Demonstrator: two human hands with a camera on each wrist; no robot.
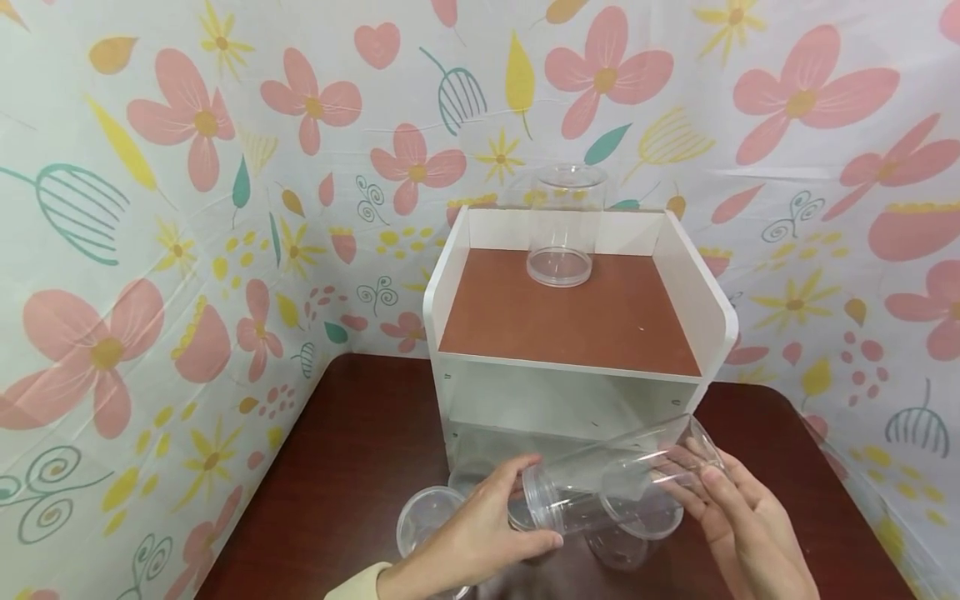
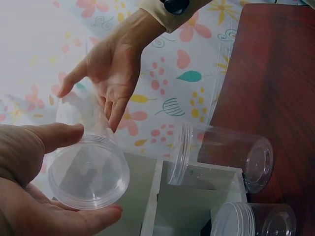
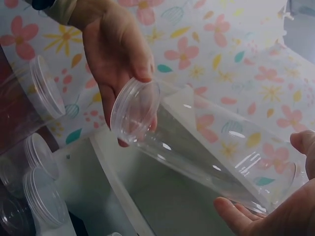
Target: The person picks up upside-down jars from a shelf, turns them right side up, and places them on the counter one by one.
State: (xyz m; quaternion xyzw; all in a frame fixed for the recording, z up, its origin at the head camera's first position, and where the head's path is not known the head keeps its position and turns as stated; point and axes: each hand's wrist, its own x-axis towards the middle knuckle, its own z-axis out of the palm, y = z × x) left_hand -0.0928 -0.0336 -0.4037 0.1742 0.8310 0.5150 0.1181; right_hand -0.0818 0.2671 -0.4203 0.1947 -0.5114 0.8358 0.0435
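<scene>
A tall clear plastic jar (image 1: 585, 477) with a ribbed lid (image 2: 88, 172) is held tilted between both hands, in front of the shelf unit. My left hand (image 1: 480, 533) grips it by the lid end, thumb on one side and fingers on the other. At the base end, my right hand (image 1: 738, 512) holds the jar with its thumb and fingers around the wall. Nothing shows inside the jar body (image 3: 211, 142) in the right wrist view. Below the hands stand more clear lidded jars, one (image 1: 429, 518) beside the left wrist and another (image 1: 645, 504) under the held jar.
A white shelf unit (image 1: 570, 367) with a brown top board (image 1: 555, 325) stands at the back of the dark red table (image 1: 322, 475). One clear jar (image 1: 566, 221) sits upright on that board. Behind hangs a flower-patterned cloth (image 1: 480, 100), which also runs along both sides.
</scene>
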